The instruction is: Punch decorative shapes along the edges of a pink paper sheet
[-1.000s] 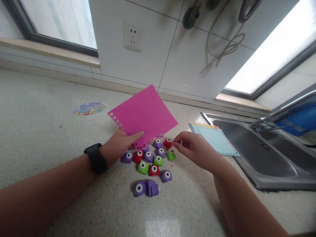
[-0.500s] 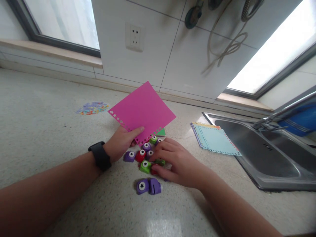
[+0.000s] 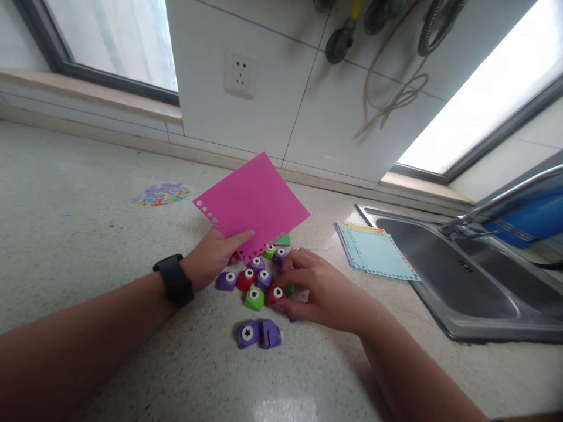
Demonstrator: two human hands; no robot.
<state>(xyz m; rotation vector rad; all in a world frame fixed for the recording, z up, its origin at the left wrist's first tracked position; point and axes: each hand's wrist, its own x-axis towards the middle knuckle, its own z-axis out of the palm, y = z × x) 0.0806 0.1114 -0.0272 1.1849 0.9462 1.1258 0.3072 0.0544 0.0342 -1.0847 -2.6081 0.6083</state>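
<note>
A square sheet of pink paper (image 3: 259,202), with small shapes punched along two edges, is in my left hand (image 3: 213,255). The thumb presses on top of it and the other fingers go underneath. Below the sheet lies a cluster of small craft punches in purple, red and green. My right hand (image 3: 314,287) is at its right side, fingers bent and thumb apart, beside a red craft punch (image 3: 276,295). A green craft punch (image 3: 254,298) lies left of that. Nearer to me sit two purple craft punches (image 3: 247,333), one on its side. The right fingertips are partly hidden.
A pile of small colourful paper cutouts (image 3: 162,194) lies at the left. Punched sheets (image 3: 380,255) are stacked by the steel sink (image 3: 453,287) at right. A bit of green paper (image 3: 284,240) shows behind the pink sheet. The tiled wall has a socket (image 3: 240,73).
My right thumb has shifted off the red craft punch, so more of it shows. The left hand keeps the pink paper almost in place. The view has tilted slightly.
</note>
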